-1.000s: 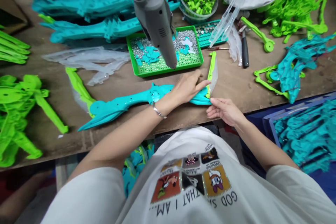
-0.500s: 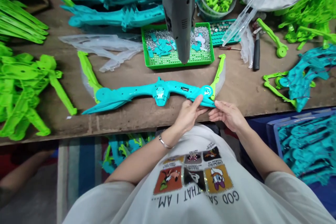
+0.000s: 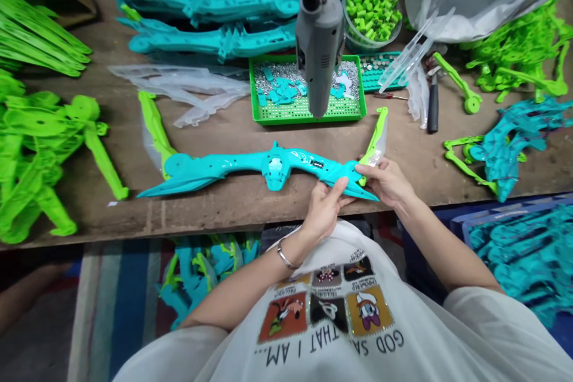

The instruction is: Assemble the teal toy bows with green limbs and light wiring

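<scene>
A long teal toy bow body (image 3: 250, 166) lies along the front of the wooden table (image 3: 224, 209). My left hand (image 3: 326, 206) pinches its right end from below, thumb on top. My right hand (image 3: 387, 180) grips the same end where a green limb with a clear blade (image 3: 376, 138) joins it. Another green limb (image 3: 154, 128) sticks out at the bow's left end. A grey electric screwdriver (image 3: 319, 51) hangs above the table, untouched.
A green tray (image 3: 308, 112) of screws and small teal pieces sits behind the bow. Teal bow bodies (image 3: 210, 3) are stacked at the back, green parts (image 3: 40, 149) at left and right. A bowl of green caps (image 3: 371, 9), a dark-handled tool (image 3: 432, 108) and a blue crate (image 3: 519, 245) stand to the right.
My left hand slid off the top of the bow to its right end near the table edge. My right hand moved up onto the joint with the green limb. The camera shifted.
</scene>
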Action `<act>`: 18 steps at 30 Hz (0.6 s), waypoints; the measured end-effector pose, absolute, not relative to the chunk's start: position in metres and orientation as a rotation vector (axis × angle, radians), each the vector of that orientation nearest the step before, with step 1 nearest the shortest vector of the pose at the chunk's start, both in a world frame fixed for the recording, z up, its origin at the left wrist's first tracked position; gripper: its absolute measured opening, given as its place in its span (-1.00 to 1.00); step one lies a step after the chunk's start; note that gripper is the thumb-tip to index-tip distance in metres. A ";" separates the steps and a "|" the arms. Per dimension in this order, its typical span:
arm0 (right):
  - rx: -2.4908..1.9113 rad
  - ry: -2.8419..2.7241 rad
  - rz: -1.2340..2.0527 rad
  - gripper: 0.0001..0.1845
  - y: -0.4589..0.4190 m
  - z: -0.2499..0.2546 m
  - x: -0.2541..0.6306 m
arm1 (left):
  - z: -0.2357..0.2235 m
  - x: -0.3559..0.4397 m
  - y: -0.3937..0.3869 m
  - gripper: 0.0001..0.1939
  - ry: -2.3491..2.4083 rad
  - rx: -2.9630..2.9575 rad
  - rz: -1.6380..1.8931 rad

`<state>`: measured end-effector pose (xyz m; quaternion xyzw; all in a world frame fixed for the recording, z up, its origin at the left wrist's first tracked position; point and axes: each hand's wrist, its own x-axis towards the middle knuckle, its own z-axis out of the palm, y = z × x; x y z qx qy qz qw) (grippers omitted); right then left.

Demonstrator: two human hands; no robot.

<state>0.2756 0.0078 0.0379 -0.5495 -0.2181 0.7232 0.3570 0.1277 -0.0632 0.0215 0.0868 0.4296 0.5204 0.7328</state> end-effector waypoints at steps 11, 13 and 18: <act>-1.489 -0.648 1.718 -0.37 -0.001 0.034 0.275 | 0.022 0.137 -0.059 -0.48 0.954 0.144 1.227; -1.557 -0.680 1.531 -0.30 0.001 0.032 0.282 | 0.020 0.139 -0.058 -0.45 0.998 0.140 1.245; -1.493 -1.086 0.793 -0.30 0.023 0.045 0.286 | 0.017 0.140 -0.059 -0.40 1.054 0.164 1.253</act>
